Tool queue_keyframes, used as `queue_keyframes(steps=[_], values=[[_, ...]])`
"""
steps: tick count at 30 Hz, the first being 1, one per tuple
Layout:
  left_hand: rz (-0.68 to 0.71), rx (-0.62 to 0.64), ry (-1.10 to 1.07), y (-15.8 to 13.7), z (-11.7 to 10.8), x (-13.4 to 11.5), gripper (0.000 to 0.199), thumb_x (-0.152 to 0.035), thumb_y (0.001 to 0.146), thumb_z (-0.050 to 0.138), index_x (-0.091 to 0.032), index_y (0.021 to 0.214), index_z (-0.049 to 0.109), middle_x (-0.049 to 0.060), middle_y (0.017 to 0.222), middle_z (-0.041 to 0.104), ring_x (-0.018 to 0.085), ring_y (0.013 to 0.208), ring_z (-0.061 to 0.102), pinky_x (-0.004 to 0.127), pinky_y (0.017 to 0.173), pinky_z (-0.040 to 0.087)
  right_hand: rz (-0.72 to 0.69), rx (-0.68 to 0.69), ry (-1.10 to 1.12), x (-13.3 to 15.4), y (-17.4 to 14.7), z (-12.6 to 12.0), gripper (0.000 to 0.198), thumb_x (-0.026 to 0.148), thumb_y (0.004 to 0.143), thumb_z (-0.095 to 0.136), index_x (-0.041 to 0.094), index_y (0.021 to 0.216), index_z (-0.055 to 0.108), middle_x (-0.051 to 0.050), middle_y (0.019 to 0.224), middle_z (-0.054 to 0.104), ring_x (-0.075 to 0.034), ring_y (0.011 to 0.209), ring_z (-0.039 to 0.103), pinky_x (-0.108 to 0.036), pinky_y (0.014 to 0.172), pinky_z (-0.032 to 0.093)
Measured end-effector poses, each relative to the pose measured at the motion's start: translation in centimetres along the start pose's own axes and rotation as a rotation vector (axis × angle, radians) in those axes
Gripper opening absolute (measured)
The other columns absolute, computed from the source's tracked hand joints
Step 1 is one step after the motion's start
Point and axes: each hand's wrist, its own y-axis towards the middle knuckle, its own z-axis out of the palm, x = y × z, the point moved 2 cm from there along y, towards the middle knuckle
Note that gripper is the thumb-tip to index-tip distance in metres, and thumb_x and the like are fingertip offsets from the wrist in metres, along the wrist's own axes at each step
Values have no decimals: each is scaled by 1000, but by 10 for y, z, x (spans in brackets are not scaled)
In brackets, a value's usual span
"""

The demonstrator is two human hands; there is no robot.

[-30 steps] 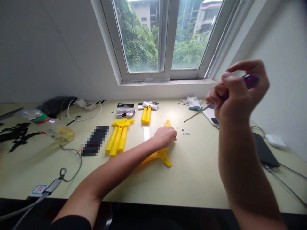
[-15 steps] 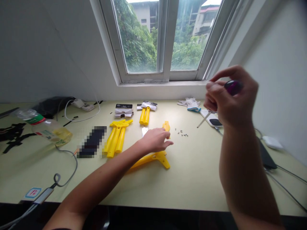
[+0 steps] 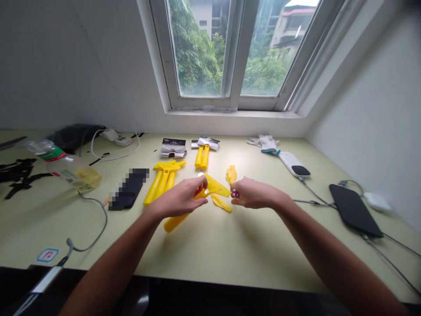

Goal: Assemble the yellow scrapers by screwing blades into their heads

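Observation:
My left hand (image 3: 184, 197) is closed around the neck of a yellow T-shaped plastic scraper (image 3: 217, 188), whose tubular handle slants toward the table's front edge. Just right of it, my right hand (image 3: 255, 193) grips a screwdriver (image 3: 234, 193); only its purple handle end shows clearly, close to the scraper's head. Below that head lies a loose yellow plastic plate (image 3: 221, 203). A second yellow plate (image 3: 231, 173) rests beyond my right hand. Small screws (image 3: 249, 178) are mostly hidden behind that hand.
Several yellow scrapers (image 3: 161, 182) lie at left, beside a dark phone (image 3: 131, 193). Farther back are packaged yellow handles (image 3: 202, 157) and black-and-white packaging (image 3: 173, 148). Gloves (image 3: 265, 142), a white device (image 3: 294, 164) and a cabled black phone (image 3: 355, 210) occupy the right; a bottle (image 3: 69, 169) leans left.
My right hand has come down and left with the screwdriver, from raised at the right to beside the scraper. My left hand has taken hold of the scraper and lifted its head.

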Motion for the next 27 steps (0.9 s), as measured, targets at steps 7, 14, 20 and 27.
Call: queue_keyframes(steps=[7, 14, 20, 27], values=[[-81, -124, -84, -1, 6, 14, 22, -39, 83, 60, -22, 93, 50, 0, 84, 60, 16, 73, 57, 29, 67, 45, -2, -14, -68, 28, 10, 19, 24, 40, 76, 59, 18, 74, 67, -6, 66, 64, -17, 56, 54, -26, 47, 29], [-100, -196, -166, -1, 5, 20, 24, -36, 82, 63, -21, 93, 48, 1, 84, 59, 17, 76, 59, 30, 70, 47, 52, -72, -120, 27, 17, 29, 16, 25, 75, 53, 18, 65, 63, -5, 62, 62, -14, 50, 50, -26, 45, 23], [-85, -236, -215, -2, 2, 20, 23, -35, 82, 62, -22, 96, 49, 0, 87, 58, 15, 77, 57, 29, 69, 47, 114, -131, -134, 27, 13, 28, 19, 25, 78, 51, 18, 65, 63, -6, 63, 62, -14, 51, 50, -27, 47, 23], [-99, -310, -274, -4, -5, 20, 22, -33, 82, 63, -22, 96, 50, 0, 89, 58, 15, 77, 58, 28, 66, 46, 257, -251, 93, -11, 1, 6, 21, 23, 80, 48, 19, 64, 59, -4, 63, 62, -12, 52, 50, -26, 47, 25]])
